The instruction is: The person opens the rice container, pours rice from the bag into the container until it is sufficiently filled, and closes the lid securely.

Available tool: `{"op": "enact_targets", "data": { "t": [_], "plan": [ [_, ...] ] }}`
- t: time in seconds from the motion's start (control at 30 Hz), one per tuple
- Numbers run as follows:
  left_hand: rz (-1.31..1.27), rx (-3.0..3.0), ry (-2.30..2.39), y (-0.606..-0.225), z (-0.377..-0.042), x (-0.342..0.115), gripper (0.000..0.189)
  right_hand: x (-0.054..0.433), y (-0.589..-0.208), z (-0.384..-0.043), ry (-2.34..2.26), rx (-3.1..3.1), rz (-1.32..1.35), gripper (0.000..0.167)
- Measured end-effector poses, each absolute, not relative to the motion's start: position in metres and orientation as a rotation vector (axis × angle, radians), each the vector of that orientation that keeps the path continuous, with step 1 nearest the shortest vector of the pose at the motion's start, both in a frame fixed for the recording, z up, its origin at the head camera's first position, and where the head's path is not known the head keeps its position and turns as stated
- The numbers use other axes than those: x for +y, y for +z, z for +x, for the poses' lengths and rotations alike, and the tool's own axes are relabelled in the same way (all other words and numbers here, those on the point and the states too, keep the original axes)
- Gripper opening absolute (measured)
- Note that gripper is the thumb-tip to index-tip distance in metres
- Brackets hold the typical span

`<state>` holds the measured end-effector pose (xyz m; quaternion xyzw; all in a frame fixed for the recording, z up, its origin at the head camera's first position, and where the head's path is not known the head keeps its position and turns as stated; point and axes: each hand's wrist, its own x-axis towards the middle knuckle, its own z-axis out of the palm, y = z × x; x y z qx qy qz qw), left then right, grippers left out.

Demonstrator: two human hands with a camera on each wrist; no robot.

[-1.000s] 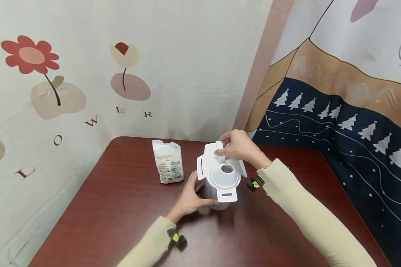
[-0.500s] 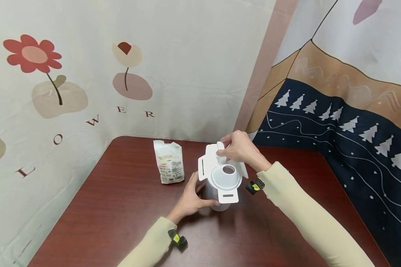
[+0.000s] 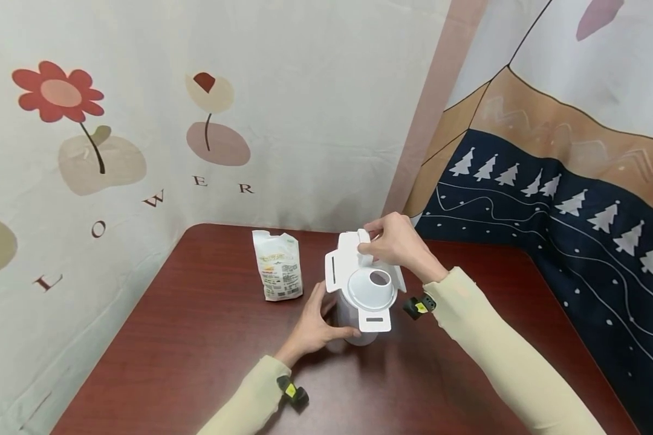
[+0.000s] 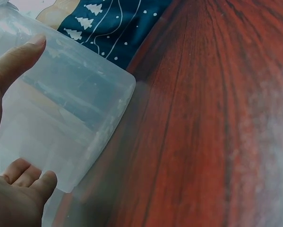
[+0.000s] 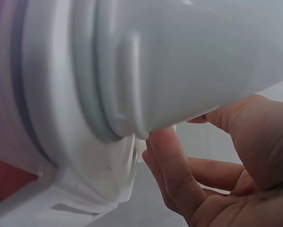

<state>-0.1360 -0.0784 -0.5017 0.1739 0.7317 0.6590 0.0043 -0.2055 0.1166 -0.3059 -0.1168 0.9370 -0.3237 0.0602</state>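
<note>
A translucent plastic canister (image 4: 80, 104) stands upright on the table in the head view, its white lid (image 3: 374, 321) carrying slotted side flaps. From the lid rises a white cone-shaped spout (image 3: 367, 296) with a round opening, which fills much of the right wrist view. My left hand (image 3: 314, 326) grips the canister's side; its thumb and fingers reach round the wall in the left wrist view. My right hand (image 3: 399, 244) pinches a raised white tab (image 3: 364, 257) at the lid's far side, between thumb and fingers. The spout partly hides this pinch in the right wrist view.
A white printed bag (image 3: 279, 269) stands on the brown wooden table (image 3: 207, 314), left of the canister. Behind the table hang a pale flower-print cloth (image 3: 315, 121) and a dark blue cloth (image 3: 490, 199) with white trees.
The spout's opening and the pinched tab have shifted slightly right relative to the lid flaps, along with my right hand. My left hand keeps its grip. The head view has shifted slightly.
</note>
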Motion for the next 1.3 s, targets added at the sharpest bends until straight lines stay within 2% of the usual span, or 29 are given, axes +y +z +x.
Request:
{"op": "enact_targets", "data": {
  "t": [0.33, 0.87, 1.3],
  "plan": [
    [0.537, 2.309, 2.04, -0.501, -0.134, -0.079, 0.118, 0.131, -0.295, -0.2, -1.051, 2.856, -0.348, 0.043],
    [0.573, 2.308, 2.038, -0.502, -0.133, -0.081, 0.12, 0.185, -0.274, -0.196, -1.144, 2.923, -0.207, 0.047],
    [0.556, 2.302, 2.043, -0.503, -0.134, -0.081, 0.12, 0.23, -0.287, -0.194, -1.011, 3.032, -0.069, 0.05]
  ]
}}
